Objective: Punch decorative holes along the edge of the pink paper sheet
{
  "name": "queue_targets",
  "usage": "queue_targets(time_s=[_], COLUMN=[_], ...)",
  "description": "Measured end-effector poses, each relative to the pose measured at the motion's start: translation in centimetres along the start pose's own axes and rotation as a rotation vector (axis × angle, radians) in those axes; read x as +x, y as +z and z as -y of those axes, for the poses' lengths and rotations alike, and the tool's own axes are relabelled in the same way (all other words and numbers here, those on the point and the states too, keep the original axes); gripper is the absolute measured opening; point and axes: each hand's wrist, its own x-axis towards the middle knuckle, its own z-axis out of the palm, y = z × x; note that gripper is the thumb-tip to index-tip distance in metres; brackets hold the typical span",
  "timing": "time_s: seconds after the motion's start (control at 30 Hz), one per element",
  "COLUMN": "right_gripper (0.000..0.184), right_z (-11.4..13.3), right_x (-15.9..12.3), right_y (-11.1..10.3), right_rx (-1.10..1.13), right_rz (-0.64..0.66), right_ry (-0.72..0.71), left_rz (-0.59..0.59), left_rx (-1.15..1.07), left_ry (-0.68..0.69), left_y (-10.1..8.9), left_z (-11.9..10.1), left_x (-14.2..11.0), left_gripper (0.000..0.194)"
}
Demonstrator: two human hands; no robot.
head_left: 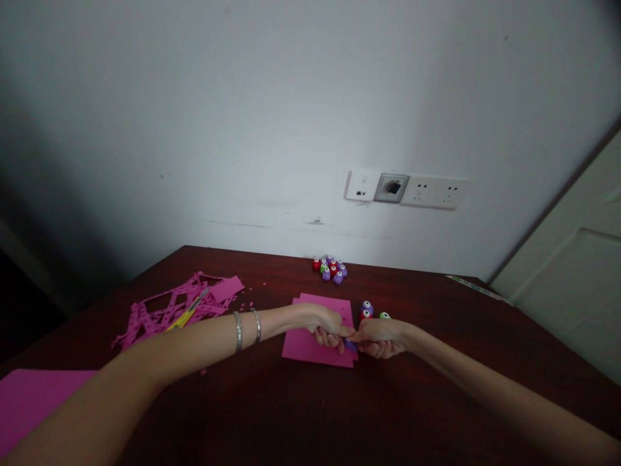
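Observation:
A small purple craft punch (349, 344) sits between my two hands at the right edge of a pink paper sheet (310, 353). My left hand (330, 327), fingers curled, lies over the sheet and grips the punch from the left. From the other side my right hand (381, 338) is closed round it, thumb against my left thumb. Much of the punch is hidden by the fingers. Just behind my right hand stand more punches, among them a purple one (367, 305) and a green one (385, 315). Another pink sheet shows under the first.
Several coloured punches (332, 269) cluster near the wall. At left lie pink paper scraps (160, 309), a yellow cutter (187, 314) and a small pink piece (227, 288). A large pink sheet (39, 401) covers the front left. A ruler-like strip (478, 288) lies back right; sockets (434, 192) are on the wall.

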Motion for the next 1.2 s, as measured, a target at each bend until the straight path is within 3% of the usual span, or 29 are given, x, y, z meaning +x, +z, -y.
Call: queue_targets(time_s=[0.13,0.37,0.97,1.2], right_gripper=[0.044,0.044,0.044,0.041], right_z=[0.0,0.1,-0.2,-0.3], right_x=[0.1,0.2,0.3,0.6], right_y=[-0.1,-0.4,-0.1,-0.1], right_rx=[0.0,0.001,-0.014,-0.02], right_rz=[0.011,0.041,-0.042,-0.066], right_ry=[0.003,0.027,-0.028,-0.034], left_rz=[0.084,0.187,0.106,0.065], left_rx=[0.002,-0.054,-0.152,-0.264], left_ry=[0.133,0.209,0.152,0.072], left_y=[-0.5,-1.0,-0.4,-0.1], left_z=[0.6,0.6,0.4,0.0], left_x=[0.5,0.2,-0.4,-0.6], left_gripper=[0.064,0.058,0.054,0.047])
